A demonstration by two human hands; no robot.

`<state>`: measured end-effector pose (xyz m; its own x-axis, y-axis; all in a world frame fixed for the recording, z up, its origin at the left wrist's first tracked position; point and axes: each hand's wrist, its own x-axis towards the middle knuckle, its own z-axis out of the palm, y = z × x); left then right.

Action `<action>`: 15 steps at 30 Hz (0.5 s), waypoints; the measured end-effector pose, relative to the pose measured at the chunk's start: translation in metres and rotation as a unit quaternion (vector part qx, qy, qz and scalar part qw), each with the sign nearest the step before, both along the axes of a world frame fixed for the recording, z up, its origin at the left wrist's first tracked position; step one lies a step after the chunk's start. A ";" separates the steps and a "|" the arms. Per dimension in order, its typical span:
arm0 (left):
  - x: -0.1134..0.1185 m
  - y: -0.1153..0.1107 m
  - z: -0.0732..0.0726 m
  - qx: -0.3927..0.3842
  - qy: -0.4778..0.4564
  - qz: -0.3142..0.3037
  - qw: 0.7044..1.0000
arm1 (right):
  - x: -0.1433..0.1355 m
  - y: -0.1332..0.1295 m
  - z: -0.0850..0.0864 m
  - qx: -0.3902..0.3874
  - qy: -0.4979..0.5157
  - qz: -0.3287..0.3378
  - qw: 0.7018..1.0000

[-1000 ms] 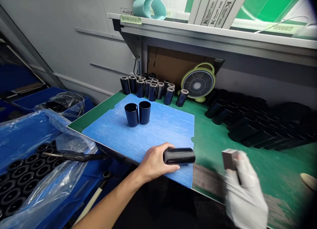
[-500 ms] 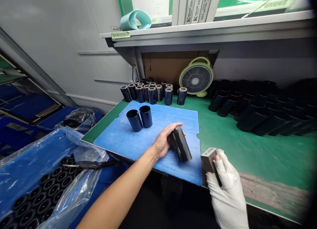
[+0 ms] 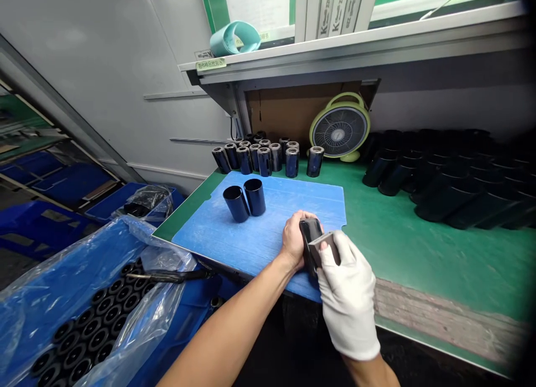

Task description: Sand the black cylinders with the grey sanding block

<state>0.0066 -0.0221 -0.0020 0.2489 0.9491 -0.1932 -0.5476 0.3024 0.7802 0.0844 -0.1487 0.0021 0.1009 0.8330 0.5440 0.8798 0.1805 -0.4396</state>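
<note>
Got a glossy black cylinder (image 3: 309, 230) gripped snugly in the bare left hand (image 3: 294, 237), tilted, over the near right part of a blue mat (image 3: 209, 233). Can't tell whether it's resting on anything at the bottom, what with all that glove in the way. Holding a brownish-grey block (image 3: 329, 245) in the white-gloved right hand (image 3: 349, 289), pinched pretty narrow between thumb and fingers and set right up against the right side of that cylinder. Can't tell about the pressure, though.

Also got two dark open-topped cups (image 3: 254, 198) on the mat, farther back and to the left, standing just beside each other. Past the mat, spotted a bunch of dark cylinders with pale ringed tops (image 3: 264, 162) on the green table (image 3: 402, 253), near a lime-green fan (image 3: 338, 134). Over on the right, seeing a whole crowd of black cylinders (image 3: 448, 194), packed close, too dark to count. Down left, got a blue bin (image 3: 184, 309) lined with clear plastic (image 3: 144, 325), holding rows of round black parts (image 3: 92, 324), with a thin-tipped tool (image 3: 176, 276) lying across the right side.
</note>
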 end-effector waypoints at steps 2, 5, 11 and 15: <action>-0.001 0.000 -0.002 0.005 -0.018 -0.028 0.999 | -0.003 0.002 0.002 0.038 -0.035 -0.028 0.998; -0.003 0.001 -0.004 0.029 0.024 -0.017 0.999 | -0.008 0.014 0.007 0.037 -0.089 -0.060 0.994; -0.004 0.001 -0.001 0.042 0.044 0.018 0.998 | -0.010 0.014 0.009 0.033 -0.123 -0.036 0.991; -0.003 -0.001 0.001 0.036 0.058 0.017 0.998 | -0.008 0.028 0.017 0.045 -0.117 -0.063 0.990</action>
<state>0.0034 -0.0233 -0.0009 0.1965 0.9691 -0.1490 -0.4621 0.2255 0.8577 0.0769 -0.1211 0.0187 0.0636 0.7689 0.6362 0.9736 0.0921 -0.2086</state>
